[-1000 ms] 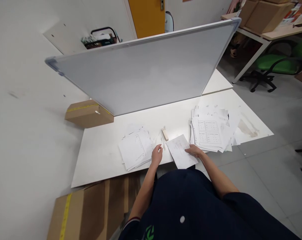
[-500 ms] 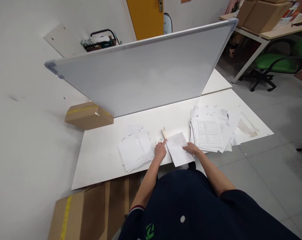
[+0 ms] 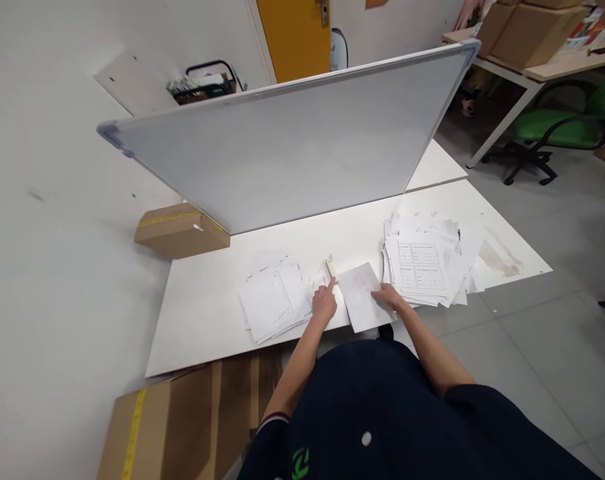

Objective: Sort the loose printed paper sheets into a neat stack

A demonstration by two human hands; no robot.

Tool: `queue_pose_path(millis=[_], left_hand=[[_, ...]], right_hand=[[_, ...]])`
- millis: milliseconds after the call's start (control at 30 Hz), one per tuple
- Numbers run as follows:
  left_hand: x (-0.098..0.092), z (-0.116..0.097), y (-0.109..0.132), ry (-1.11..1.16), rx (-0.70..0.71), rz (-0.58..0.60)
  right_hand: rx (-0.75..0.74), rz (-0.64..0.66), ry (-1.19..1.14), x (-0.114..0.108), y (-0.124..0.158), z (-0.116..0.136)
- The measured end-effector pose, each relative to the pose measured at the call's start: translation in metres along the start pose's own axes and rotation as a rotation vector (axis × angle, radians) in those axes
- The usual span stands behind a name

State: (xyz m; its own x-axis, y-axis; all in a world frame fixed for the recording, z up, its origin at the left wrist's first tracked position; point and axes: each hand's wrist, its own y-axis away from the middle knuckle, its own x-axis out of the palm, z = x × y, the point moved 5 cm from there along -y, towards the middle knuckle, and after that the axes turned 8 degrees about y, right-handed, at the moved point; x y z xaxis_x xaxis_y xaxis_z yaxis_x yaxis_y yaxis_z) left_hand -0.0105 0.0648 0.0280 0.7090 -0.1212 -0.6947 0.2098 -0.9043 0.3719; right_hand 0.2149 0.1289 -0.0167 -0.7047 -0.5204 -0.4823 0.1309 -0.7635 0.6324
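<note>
A single white sheet (image 3: 361,293) lies on the white table (image 3: 207,313) in front of me. My right hand (image 3: 391,296) rests on its right edge, fingers laid flat. My left hand (image 3: 325,301) sits at the sheet's left edge with the index finger stretched toward a small beige block (image 3: 331,268). A stack of printed sheets (image 3: 422,263) lies to the right. A smaller pile of papers (image 3: 273,300) lies to the left.
A large whiteboard (image 3: 302,140) leans upright across the back of the table. Cardboard boxes sit at the far left (image 3: 179,230) and below the table's near edge (image 3: 182,420). A desk with boxes (image 3: 527,27) and a green chair (image 3: 557,127) stand at the right.
My left hand moved right to the sheet's left edge and extended its index finger. The sheet shifted slightly toward the beige block under my right hand.
</note>
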Motion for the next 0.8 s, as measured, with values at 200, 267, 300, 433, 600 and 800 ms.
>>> queue_pose_path(millis=[200,267,300,433,600,800], left_hand=[[-0.001,0.002,0.019,0.888,-0.258,0.012],[0.0,0.002,0.027,1.08,-0.275,0.084],[-0.002,0.005,0.031,1.146,-0.268,0.101],[-0.028,0.045,0.042,1.234,-0.28,-0.078],[-0.096,0.136,0.053,1.045,-0.403,-0.533],[-0.148,0.2,0.055,0.741,-0.479,-0.601]], right_hand=[[-0.121,-0.205,-0.256,-0.012,0.023,0.028],[-0.193,-0.045,-0.352,0.008,0.032,0.048],[-0.224,0.038,-0.376,0.02,0.037,0.058],[-0.284,0.237,-0.388,0.056,0.051,0.084],[-0.328,0.02,-0.041,0.038,0.048,0.074],[-0.151,-0.418,0.119,-0.033,0.039,0.027]])
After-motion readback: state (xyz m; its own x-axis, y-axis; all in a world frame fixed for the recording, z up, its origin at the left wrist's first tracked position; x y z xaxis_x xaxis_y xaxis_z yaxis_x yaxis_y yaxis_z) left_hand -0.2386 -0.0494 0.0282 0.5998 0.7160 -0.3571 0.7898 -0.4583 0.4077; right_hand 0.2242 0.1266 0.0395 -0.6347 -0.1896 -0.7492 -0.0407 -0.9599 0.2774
